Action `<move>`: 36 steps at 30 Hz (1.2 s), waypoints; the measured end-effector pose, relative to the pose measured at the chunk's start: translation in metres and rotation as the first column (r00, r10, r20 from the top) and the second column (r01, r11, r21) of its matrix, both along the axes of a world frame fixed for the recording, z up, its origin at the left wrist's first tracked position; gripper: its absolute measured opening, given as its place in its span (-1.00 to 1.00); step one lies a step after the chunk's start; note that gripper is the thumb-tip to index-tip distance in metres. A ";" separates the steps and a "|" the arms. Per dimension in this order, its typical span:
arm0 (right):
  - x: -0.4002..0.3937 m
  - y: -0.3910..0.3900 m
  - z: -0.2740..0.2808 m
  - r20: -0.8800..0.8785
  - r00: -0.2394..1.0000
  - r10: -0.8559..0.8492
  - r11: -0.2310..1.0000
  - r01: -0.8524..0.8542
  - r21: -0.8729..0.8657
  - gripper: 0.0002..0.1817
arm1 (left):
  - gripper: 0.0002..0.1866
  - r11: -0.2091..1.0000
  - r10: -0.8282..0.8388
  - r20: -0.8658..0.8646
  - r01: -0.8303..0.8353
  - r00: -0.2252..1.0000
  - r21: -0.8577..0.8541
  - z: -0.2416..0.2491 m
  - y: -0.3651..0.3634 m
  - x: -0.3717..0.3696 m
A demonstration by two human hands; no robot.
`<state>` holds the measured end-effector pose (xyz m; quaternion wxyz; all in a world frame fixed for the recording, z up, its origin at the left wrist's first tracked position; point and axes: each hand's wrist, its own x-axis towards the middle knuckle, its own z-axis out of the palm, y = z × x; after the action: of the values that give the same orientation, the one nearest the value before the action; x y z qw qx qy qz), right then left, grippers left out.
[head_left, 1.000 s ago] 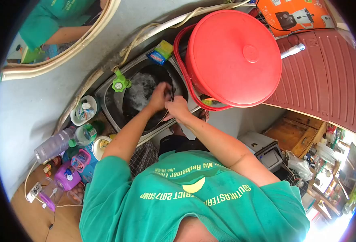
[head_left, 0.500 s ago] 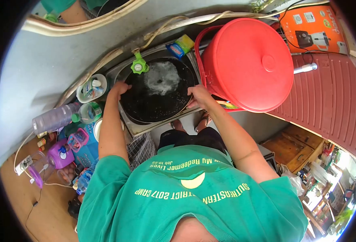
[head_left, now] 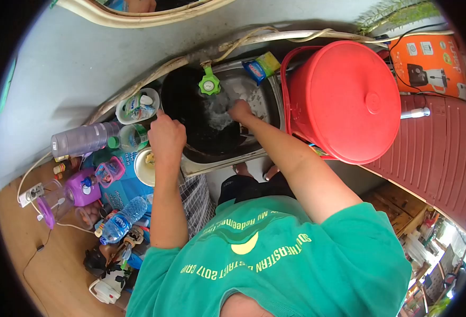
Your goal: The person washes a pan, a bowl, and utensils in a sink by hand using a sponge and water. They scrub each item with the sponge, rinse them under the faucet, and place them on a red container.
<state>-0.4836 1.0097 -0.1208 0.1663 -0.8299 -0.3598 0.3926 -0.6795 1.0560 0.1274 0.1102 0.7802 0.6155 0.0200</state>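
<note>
A round black pan (head_left: pixel 188 119) sits over the left part of the metal sink (head_left: pixel 267 100), tipped, with water running into it from the tap with the green handle (head_left: pixel 209 84). My left hand (head_left: pixel 167 136) is closed at the pan's left edge, gripping it; the exact part held is hidden under the fingers. Over the pan's right side, by the splashing water, my right hand (head_left: pixel 241 111) has its fingers curled together. Whatever lies in those fingers, if anything, cannot be made out.
A red lidded bucket (head_left: pixel 349 100) stands right of the sink. A blue-and-yellow packet (head_left: pixel 261 67) lies on the back rim. To the left are a white tub (head_left: pixel 137 105), a bowl (head_left: pixel 145 168), a water bottle (head_left: pixel 127 219) and a purple container (head_left: pixel 83 187).
The pan has shifted left and tipped, baring the sink's right side. My right hand has left the rim for the water over the pan. My left hand has moved lower, its grip now a fist.
</note>
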 end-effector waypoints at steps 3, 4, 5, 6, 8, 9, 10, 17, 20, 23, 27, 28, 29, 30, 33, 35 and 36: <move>-0.015 0.021 -0.011 0.017 1.000 0.025 0.997 -0.026 0.077 -0.55 | -0.42 1.000 0.004 -0.041 -0.005 0.999 -0.013 0.016 -0.015 0.006; -0.020 0.027 -0.011 0.062 0.998 0.007 0.973 -0.022 0.230 -0.57 | -0.38 0.999 0.010 -0.061 -0.012 0.998 -0.030 0.020 -0.018 0.007; -0.023 0.036 -0.024 0.083 0.994 0.066 0.936 -0.091 0.341 -0.58 | -0.33 0.999 0.015 -0.083 -0.019 0.996 -0.047 0.023 -0.019 0.008; -0.024 0.047 -0.023 -0.004 0.994 0.110 0.911 -0.099 0.400 -0.57 | -0.33 0.998 0.017 -0.082 -0.022 0.996 -0.058 0.023 -0.019 0.007; -0.033 0.061 -0.002 -0.097 0.982 0.160 0.884 -0.099 0.457 -0.57 | -0.32 0.998 0.015 -0.073 -0.020 0.997 -0.065 0.014 -0.017 0.002; -0.039 0.064 0.012 0.012 0.984 0.175 0.811 -0.151 0.565 -0.56 | -0.31 0.997 0.006 -0.053 -0.010 0.999 -0.071 0.008 -0.015 -0.001; -0.044 0.066 0.014 0.121 0.978 0.172 0.725 -0.209 0.656 -0.54 | -0.33 0.996 0.034 -0.009 -0.035 0.999 -0.080 0.000 -0.012 -0.007; -0.021 -0.005 0.024 0.059 0.603 0.795 0.591 -0.793 0.144 -0.30 | -0.39 0.911 0.334 0.489 -0.142 0.806 -0.387 -0.058 0.005 -0.039; 0.019 -0.036 0.071 -0.018 0.506 0.862 0.472 -0.816 -0.334 -0.31 | -0.43 0.955 0.250 0.320 -0.179 0.914 -0.234 -0.066 0.006 -0.038; 0.031 -0.092 0.084 0.275 0.726 0.631 0.770 -0.629 -0.108 -0.29 | -0.44 0.963 0.223 0.342 -0.151 0.913 -0.225 -0.060 0.004 -0.033; 0.027 -0.111 0.077 -0.631 0.527 -0.569 0.744 0.657 -0.122 -0.54 | -0.40 0.939 0.257 0.433 -0.118 0.864 -0.323 -0.084 -0.009 -0.042; 0.029 -0.119 0.066 -0.810 0.263 -0.524 0.721 0.644 -0.257 -0.56 | -0.38 0.928 0.257 0.411 -0.104 0.875 -0.359 -0.077 -0.014 -0.038; 0.033 -0.125 0.054 -0.895 -0.040 -0.444 0.712 0.591 -0.380 -0.58 | -0.38 0.929 0.250 0.414 -0.097 0.875 -0.356 -0.071 -0.023 -0.033; 0.032 -0.128 0.056 -0.905 0.007 -0.425 0.712 0.621 -0.329 -0.61 | -0.35 0.989 0.059 0.069 -0.049 0.996 -0.139 -0.042 -0.037 -0.015; 0.025 -0.129 0.074 -0.900 0.074 -0.429 0.681 0.682 -0.268 -0.70 | -0.19 0.987 -0.155 -0.249 0.162 0.956 0.011 -0.061 -0.034 0.001; 0.026 -0.132 0.068 -0.906 0.091 -0.414 0.686 0.685 -0.245 -0.67 | -0.13 0.848 -0.380 -0.030 0.336 0.924 -0.411 -0.135 -0.021 0.019; 0.025 -0.132 0.065 -0.911 0.107 -0.398 0.696 0.682 -0.224 -0.63 | -0.19 0.864 -0.423 0.002 0.404 0.906 -0.300 -0.167 -0.013 0.031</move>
<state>-0.4584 0.8773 -0.0559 0.5728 -0.5008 0.0844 0.6434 -0.6484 1.0425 -0.0396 0.2067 0.8690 0.4331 -0.1206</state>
